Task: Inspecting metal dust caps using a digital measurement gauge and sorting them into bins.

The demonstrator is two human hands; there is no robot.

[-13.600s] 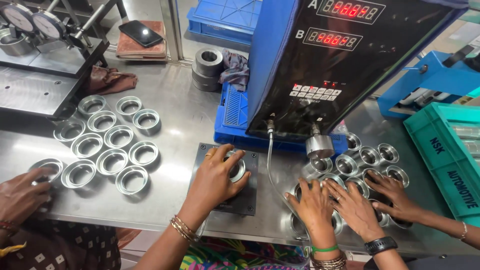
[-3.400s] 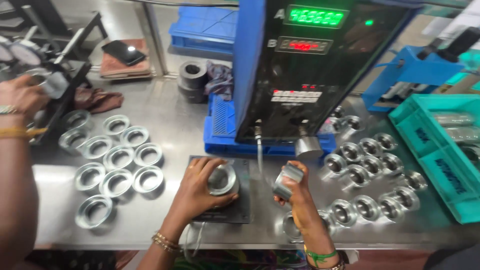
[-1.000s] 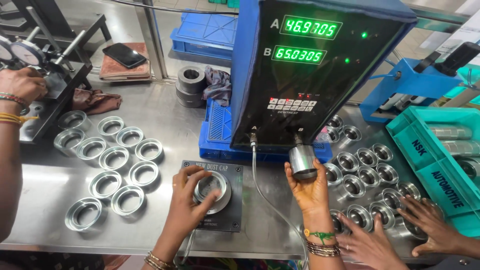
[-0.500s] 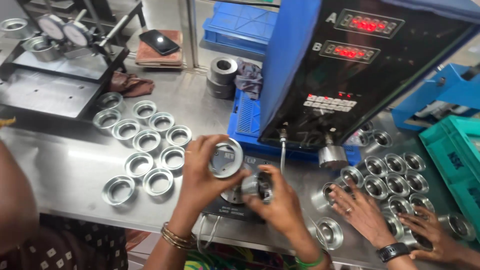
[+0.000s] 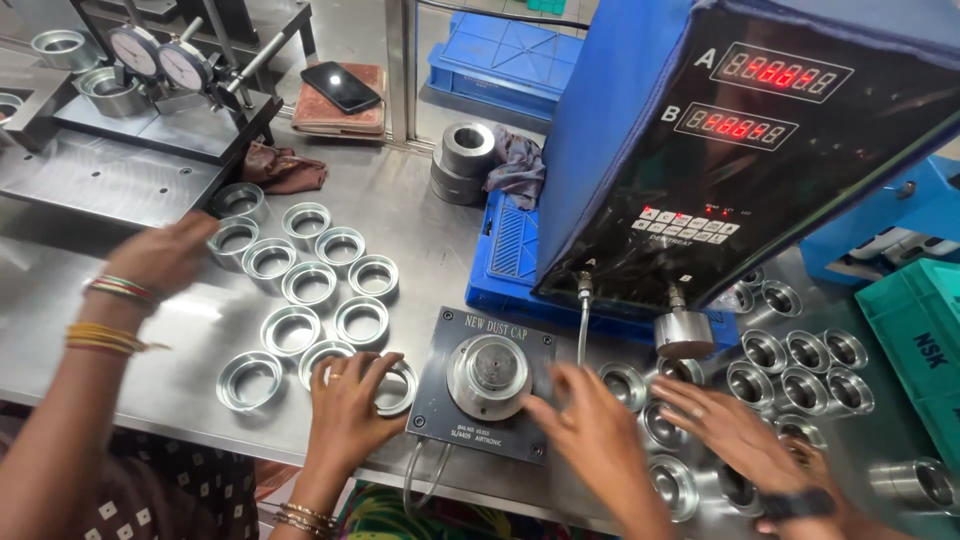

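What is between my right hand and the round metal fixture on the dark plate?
Nothing visible: the right hand lies at the dark plate's edge, with bare plate up to the round fixture.

In the upper left of the frame, two dial gauges point(image 5: 160, 58) stand on a dark metal stand point(image 5: 130, 140). A black phone point(image 5: 341, 87) lies on a brown pad point(image 5: 340, 112) at the top centre. At the right edge a green crate point(image 5: 925, 350) is partly visible.
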